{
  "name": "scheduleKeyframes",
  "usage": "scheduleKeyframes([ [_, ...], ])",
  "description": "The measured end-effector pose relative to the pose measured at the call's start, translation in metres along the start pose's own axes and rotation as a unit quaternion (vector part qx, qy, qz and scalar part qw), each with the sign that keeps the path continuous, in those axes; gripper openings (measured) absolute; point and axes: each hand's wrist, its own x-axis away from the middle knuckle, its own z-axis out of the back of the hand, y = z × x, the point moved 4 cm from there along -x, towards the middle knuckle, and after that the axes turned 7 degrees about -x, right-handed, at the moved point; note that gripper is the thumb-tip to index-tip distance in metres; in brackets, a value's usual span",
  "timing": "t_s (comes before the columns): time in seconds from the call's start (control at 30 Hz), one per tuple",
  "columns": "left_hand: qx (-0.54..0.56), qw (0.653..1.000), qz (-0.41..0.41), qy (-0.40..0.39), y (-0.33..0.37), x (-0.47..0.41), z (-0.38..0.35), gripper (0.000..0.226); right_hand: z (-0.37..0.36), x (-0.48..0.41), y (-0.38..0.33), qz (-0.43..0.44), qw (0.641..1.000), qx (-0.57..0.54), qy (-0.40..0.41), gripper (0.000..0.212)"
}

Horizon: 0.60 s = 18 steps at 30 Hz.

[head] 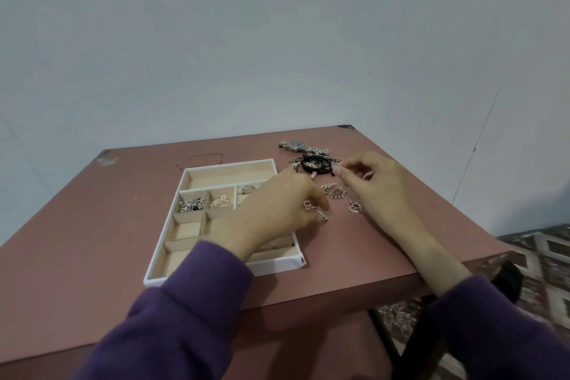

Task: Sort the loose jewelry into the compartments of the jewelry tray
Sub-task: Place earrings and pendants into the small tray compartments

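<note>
A white jewelry tray (191, 170) with beige compartments lies on the left half of the table. Two middle-left compartments hold silver pieces (192, 204) and pearl pieces (221, 201); a ring (248, 189) sits in another. My left hand (277, 207) reaches over the tray's right side, fingers curled at a small rose-gold piece (309, 204) on the table. My right hand (374, 182) pinches the end of a black cord bracelet (314, 165). Loose pendants (333, 191), (354, 206) lie between my hands.
A silver wristwatch (297, 145) lies at the back of the pink table (92, 225), near the wall. The table's right edge drops to a patterned floor (543, 253). A black strap (509, 281) hangs by my right sleeve.
</note>
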Motion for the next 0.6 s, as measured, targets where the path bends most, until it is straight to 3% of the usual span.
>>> scheduleKeyframes([
  [0.13,-0.014,1.000,-0.020,-0.013,0.004,-0.007,-0.011,0.019,0.001,0.000,0.000,0.002,1.000,0.000,0.005,0.025],
  [0.4,-0.031,0.998,-0.031,0.047,0.001,-0.011,-0.016,0.007,-0.002,0.002,-0.003,0.021,1.000,0.007,-0.003,0.017],
  [0.6,0.107,0.984,0.027,0.141,-0.014,-0.002,0.010,0.005,-0.004,0.003,-0.002,0.022,0.999,0.007,-0.023,0.019],
])
